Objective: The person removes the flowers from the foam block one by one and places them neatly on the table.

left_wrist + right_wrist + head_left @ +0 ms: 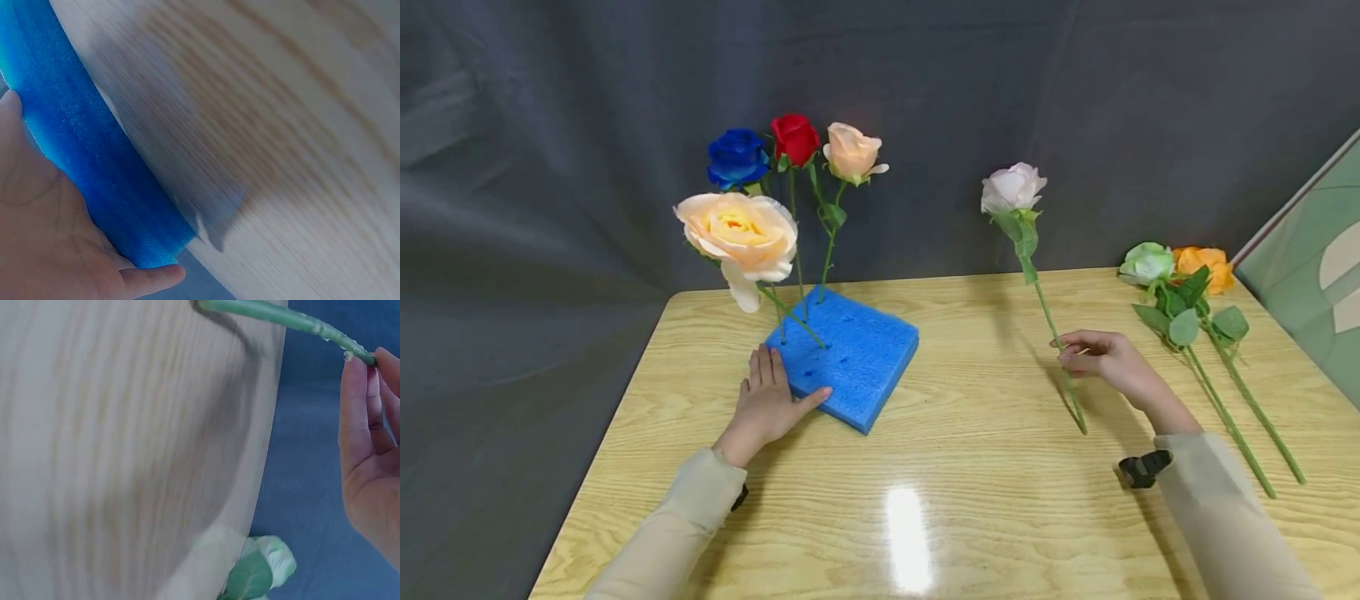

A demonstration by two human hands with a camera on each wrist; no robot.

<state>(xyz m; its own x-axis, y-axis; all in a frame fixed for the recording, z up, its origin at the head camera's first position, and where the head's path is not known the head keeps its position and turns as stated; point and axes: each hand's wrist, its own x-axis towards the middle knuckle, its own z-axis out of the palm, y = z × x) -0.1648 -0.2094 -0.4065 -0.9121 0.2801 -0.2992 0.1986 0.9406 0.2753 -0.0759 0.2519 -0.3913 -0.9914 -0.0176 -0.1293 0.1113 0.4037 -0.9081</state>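
Rightward, the right hand (1105, 357) pinches a pale-pink, long-stemmed rose (1013, 190); at left, the left hand (769, 407), fingers straight, touches a square blue foam block (865, 350).

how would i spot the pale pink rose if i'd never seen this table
On the wood-grain table, look right of the blue foam block to the right hand. That hand pinches a green stem topped by the pale pink rose. It alone is held; the green rose and orange flower lie on the table.
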